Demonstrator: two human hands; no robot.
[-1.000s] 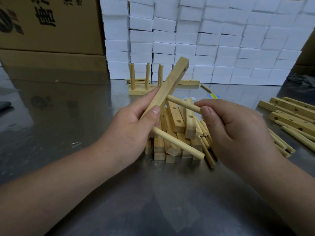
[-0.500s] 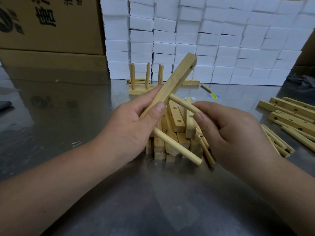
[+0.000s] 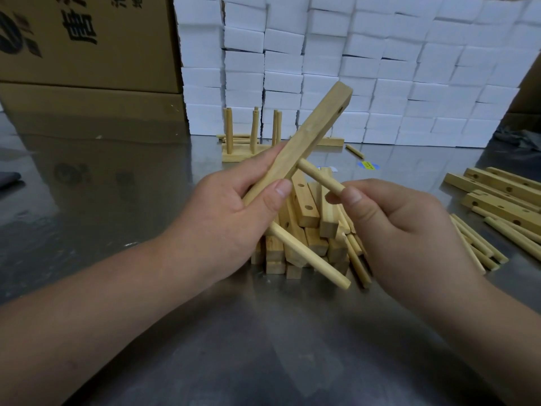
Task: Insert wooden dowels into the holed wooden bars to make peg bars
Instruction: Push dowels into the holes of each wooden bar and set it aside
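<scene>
Head view: the left hand grips a pale, square-section holed wooden bar near its lower end, thumb across the front face. The bar's long axis tilts up and away to the right. One round wooden dowel already sticks out of the bar below the thumb, slanting down to the right. The right hand pinches a second short round dowel by its near end. Its far tip meets the bar's right-hand face just above the left thumb, crosswise to the bar; whether it sits in a hole I cannot tell. The push, I judge, must run along this dowel, up and left, with the left hand bracing. Behind the hands a heap of bars and dowels lies on the steel table. Cardboard boxes at the left show only their sides, contents hidden.
</scene>
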